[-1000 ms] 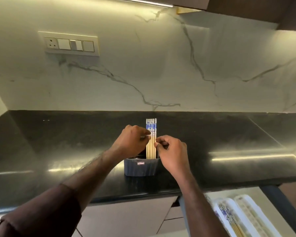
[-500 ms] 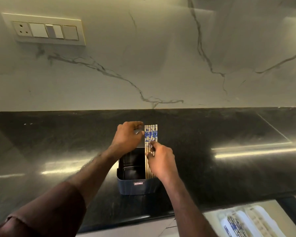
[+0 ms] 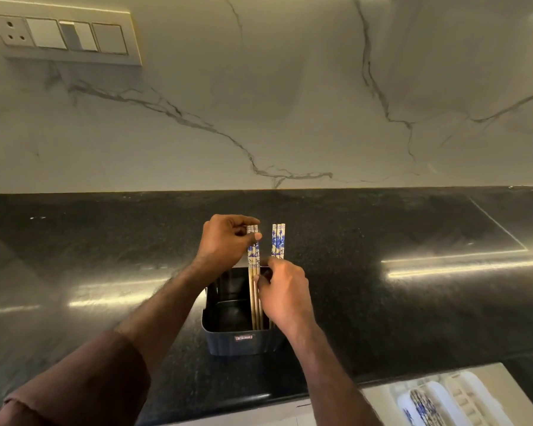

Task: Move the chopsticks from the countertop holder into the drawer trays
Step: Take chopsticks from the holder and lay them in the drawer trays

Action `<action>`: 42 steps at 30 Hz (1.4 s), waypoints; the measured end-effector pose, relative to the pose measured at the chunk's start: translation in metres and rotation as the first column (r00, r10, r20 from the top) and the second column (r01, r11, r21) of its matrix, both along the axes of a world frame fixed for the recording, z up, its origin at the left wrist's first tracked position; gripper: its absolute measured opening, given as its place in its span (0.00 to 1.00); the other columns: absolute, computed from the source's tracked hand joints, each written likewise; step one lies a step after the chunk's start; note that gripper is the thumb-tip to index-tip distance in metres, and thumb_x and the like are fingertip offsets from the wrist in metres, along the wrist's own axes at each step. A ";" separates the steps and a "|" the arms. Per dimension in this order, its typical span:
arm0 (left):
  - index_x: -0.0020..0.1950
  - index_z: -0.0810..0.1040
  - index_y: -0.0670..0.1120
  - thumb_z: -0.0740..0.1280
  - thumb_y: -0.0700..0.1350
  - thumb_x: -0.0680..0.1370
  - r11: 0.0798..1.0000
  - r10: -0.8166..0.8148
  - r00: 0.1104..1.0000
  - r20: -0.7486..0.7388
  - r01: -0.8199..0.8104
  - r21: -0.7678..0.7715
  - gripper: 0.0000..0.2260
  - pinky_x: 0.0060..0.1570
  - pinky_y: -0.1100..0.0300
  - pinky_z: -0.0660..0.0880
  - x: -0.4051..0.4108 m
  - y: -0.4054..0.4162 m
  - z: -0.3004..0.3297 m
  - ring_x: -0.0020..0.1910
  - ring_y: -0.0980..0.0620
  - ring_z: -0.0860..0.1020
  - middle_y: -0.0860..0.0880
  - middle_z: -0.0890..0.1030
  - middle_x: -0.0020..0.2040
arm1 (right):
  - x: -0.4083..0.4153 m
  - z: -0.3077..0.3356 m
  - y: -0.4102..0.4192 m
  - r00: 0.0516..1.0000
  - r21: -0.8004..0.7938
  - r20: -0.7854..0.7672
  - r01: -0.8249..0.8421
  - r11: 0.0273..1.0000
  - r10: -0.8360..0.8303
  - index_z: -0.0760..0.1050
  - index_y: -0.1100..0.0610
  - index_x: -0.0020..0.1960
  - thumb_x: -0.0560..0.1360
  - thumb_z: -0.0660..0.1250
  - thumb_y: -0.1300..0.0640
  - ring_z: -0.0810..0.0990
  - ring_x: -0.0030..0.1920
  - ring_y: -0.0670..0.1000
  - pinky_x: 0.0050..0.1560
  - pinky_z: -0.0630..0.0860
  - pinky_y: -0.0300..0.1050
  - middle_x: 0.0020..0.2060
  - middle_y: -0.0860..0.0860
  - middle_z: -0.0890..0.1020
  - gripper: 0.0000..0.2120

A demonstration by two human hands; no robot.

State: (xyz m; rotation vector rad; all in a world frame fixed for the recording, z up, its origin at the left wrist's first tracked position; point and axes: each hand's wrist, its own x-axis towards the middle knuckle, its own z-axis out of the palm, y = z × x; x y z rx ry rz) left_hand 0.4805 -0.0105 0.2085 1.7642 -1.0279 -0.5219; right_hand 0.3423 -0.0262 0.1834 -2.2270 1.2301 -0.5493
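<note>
Bamboo chopsticks, formerly one bundle, now split: I see left hand (image 3: 225, 241) pinching three (image 3: 253, 256), right hand (image 3: 285, 295) gripping three (image 3: 278, 241); tips inside holder (image 3: 243, 344) between wrists; ready for lifting toward drawer trays (image 3: 462, 395).

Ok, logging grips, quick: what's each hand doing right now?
Left hand: closed, pinching the left chopsticks near their tops.
Right hand: closed on the right chopsticks, lower down, over the holder.
</note>
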 end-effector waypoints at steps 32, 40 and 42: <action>0.52 0.83 0.43 0.74 0.35 0.71 0.773 -0.570 0.817 -0.093 0.494 -0.397 0.11 0.43 0.57 0.82 -0.277 0.061 0.134 0.43 0.49 0.85 0.45 0.86 0.43 | -0.311 0.067 0.096 0.930 0.110 0.314 0.162 0.981 -0.189 0.82 0.56 0.49 0.74 0.71 0.58 0.84 0.41 0.45 0.49 0.82 0.50 0.40 0.49 0.86 0.05; 0.58 0.80 0.45 0.74 0.38 0.72 0.810 -0.538 0.806 -0.246 0.413 -0.417 0.15 0.42 0.60 0.81 -0.450 0.037 0.095 0.43 0.52 0.85 0.47 0.86 0.43 | -0.480 0.053 0.080 0.936 0.121 0.176 0.288 0.950 -0.306 0.82 0.58 0.43 0.73 0.71 0.59 0.84 0.39 0.52 0.45 0.81 0.52 0.37 0.53 0.86 0.03; 0.64 0.77 0.46 0.74 0.38 0.72 0.826 -0.523 0.812 -0.259 0.408 -0.389 0.20 0.44 0.60 0.82 -0.480 0.029 0.079 0.43 0.53 0.85 0.47 0.86 0.43 | -0.508 0.046 0.070 0.939 0.111 0.118 0.311 0.944 -0.323 0.82 0.57 0.42 0.73 0.71 0.58 0.84 0.36 0.48 0.38 0.80 0.45 0.36 0.51 0.86 0.02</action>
